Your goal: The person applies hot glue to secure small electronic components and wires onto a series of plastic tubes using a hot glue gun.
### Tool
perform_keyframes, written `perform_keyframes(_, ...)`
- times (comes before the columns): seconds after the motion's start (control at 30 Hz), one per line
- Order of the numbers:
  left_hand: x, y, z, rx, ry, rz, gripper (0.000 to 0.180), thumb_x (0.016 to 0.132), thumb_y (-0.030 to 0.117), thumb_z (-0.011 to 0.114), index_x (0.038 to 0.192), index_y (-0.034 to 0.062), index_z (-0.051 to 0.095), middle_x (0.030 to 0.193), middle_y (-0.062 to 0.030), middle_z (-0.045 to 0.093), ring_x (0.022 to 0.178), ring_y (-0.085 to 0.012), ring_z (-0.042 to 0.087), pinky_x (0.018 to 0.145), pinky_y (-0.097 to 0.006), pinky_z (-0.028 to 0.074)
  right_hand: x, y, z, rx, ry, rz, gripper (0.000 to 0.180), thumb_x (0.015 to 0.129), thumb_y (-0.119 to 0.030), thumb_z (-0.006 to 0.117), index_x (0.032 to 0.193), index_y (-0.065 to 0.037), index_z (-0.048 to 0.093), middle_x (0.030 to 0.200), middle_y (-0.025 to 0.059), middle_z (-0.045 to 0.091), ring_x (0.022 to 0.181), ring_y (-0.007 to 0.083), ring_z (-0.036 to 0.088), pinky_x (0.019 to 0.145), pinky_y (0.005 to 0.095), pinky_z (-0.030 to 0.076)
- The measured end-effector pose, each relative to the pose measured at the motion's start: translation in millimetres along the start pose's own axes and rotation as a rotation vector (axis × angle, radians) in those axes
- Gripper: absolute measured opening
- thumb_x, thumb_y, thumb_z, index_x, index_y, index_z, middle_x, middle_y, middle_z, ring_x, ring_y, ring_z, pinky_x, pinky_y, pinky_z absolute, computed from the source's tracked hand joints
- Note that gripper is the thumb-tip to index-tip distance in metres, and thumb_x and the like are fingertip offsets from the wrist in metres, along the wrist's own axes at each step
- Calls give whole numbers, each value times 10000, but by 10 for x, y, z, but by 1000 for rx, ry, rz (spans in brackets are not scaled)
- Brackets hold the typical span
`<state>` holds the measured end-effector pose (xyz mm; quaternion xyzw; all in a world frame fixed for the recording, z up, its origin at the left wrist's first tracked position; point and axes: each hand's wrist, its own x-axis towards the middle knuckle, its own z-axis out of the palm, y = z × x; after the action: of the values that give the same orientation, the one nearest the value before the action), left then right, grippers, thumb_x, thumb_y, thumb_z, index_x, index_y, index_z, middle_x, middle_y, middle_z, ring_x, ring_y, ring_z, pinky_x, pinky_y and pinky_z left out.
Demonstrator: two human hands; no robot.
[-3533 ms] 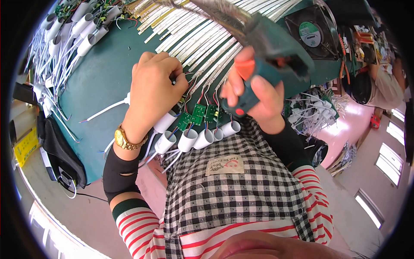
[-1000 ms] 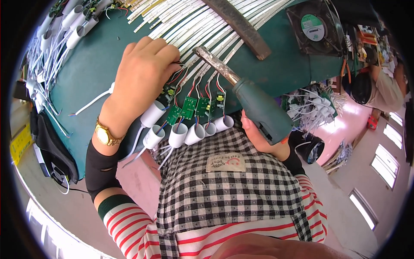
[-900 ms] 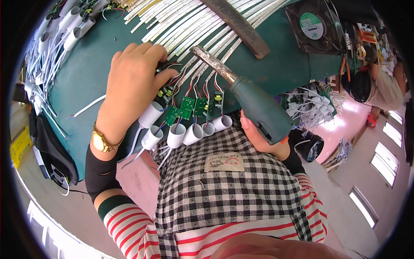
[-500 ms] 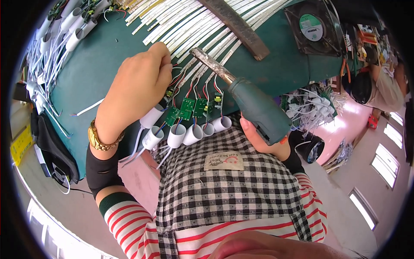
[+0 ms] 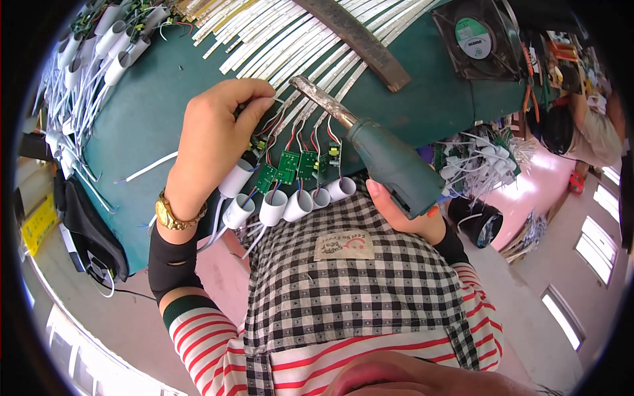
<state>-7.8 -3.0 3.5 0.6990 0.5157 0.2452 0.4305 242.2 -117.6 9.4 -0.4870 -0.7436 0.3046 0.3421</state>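
Observation:
My left hand [image 5: 221, 132], with a gold watch at its wrist, pinches a thin white wire [image 5: 279, 100] between thumb and forefinger. Close to those fingertips is the metal tip of a soldering iron [image 5: 396, 165], whose thick dark green handle sits in my right hand [image 5: 404, 218]. Both are over the near ends of narrow white LED strips [image 5: 264, 53]. Red, white and black wires run from the strips to small green circuit boards [image 5: 288, 166]. Blue and brown wires join the boards to white plastic tubes [image 5: 273, 208] at the table's near edge.
A dark metal bar [image 5: 356, 43] lies across the strips. A black fan [image 5: 474, 39] stands at the far right of the green table [image 5: 148, 92]. Bundled white tubes with cables [image 5: 109, 39] lie far left. Another person [image 5: 588, 132] sits at right.
My left hand has shifted slightly, its thumb and forefinger now stretched toward the iron's tip with a white wire between them. The iron has stayed nearly in place.

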Motion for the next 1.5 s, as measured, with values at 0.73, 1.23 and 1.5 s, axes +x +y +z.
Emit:
perform_keyframes(0.73, 1, -54, 141, 297, 209, 196, 20, 711, 59, 682, 726, 54, 671, 683, -58, 600, 598, -230, 595, 551, -332, 469, -153, 62, 103, -66, 0, -3, 310, 695, -19, 714, 1002, -17, 673, 1035, 146, 656, 753, 264, 673, 651, 313, 554)
perform_keyframes(1.23, 9, -62, 147, 305, 175, 110, 46, 692, 93, 676, 718, 55, 673, 700, -68, 610, 643, -255, 604, 588, -355, 480, -360, 157, 234, 281, -11, 192, 180, 812, -15, 625, 989, -4, 595, 804, 80, 623, 661, 182, 615, 611, 294, 503)
perform_keyframes(1.5, 17, -48, 138, 295, 174, 93, 45, 693, 95, 664, 703, 51, 665, 687, -76, 608, 639, -260, 602, 583, -355, 478, -325, 156, 217, 271, -96, 143, 163, 900, -36, 563, 1057, -2, 533, 856, 79, 573, 684, 140, 575, 644, 292, 496)
